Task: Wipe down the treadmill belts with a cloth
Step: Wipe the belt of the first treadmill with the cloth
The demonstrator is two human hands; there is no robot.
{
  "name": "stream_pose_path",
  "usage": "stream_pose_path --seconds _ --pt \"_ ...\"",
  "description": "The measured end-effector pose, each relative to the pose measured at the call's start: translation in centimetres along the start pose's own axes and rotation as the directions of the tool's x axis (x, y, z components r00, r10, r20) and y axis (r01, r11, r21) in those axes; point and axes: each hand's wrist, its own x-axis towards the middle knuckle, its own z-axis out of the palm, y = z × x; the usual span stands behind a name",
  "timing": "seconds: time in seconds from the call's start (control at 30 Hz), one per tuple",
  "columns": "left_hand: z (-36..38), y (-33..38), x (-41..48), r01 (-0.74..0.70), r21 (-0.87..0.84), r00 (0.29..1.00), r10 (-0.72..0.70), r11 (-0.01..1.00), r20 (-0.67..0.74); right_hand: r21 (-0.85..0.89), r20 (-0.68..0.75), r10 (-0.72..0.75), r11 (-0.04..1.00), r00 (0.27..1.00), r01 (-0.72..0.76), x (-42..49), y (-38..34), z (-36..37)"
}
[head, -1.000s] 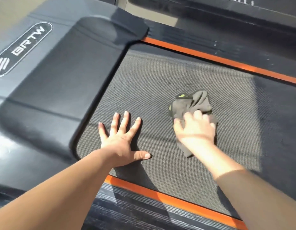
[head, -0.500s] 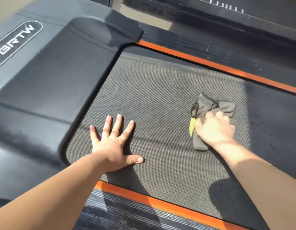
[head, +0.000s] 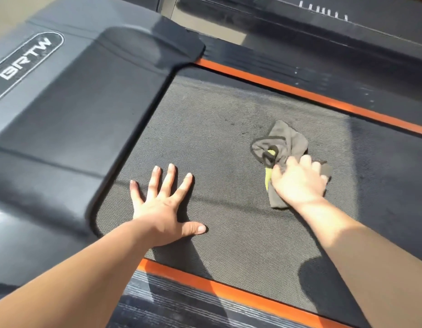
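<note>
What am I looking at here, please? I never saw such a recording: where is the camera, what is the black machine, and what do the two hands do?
The picture comes from a wide-angle camera worn on the person's head, looking forward and down, so both bare arms enter from the bottom. The machine is a treadmill. The grey textured surface is its belt, the dark moulded cover at the left is marked BRTW, and orange stripes border the belt. The left hand lies flat on the belt, fingers spread, holding nothing. The right hand grips a crumpled grey cloth with a yellow-green patch and presses it onto the belt to wipe it.
</note>
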Motion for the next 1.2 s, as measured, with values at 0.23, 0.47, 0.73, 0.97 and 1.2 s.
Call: stream_pose_path --seconds 0.23,0.47,0.73,0.97,1.2 --pt "-0.2 0.0 -0.2 -0.008 -0.004 1.0 0.008 1.0 0.001 0.006 -0.041 -0.636 0.771 0.771 0.637 -12.3 -2.3 0.2" --pt "-0.1 0.0 -0.1 0.001 -0.002 1.0 -0.001 1.0 0.006 -0.163 -0.006 -0.333 0.93 0.943 0.328 -1.8 3.2 -0.5" --pt "-0.1 0.1 -0.2 0.001 0.006 1.0 -0.001 1.0 0.007 0.019 0.018 -0.273 0.962 0.962 0.273 -6.8 -4.0 -0.1" --pt "0.0 0.0 -0.1 -0.006 -0.002 1.0 0.006 1.0 -0.008 -0.073 0.036 -0.309 0.948 0.951 0.31 -1.5 1.2 -1.2" --pt "-0.1 0.1 -0.1 0.002 0.01 1.0 -0.002 1.0 0.005 0.096 0.001 0.029 0.995 1.0 -0.029 -1.4 -1.5 -0.5"
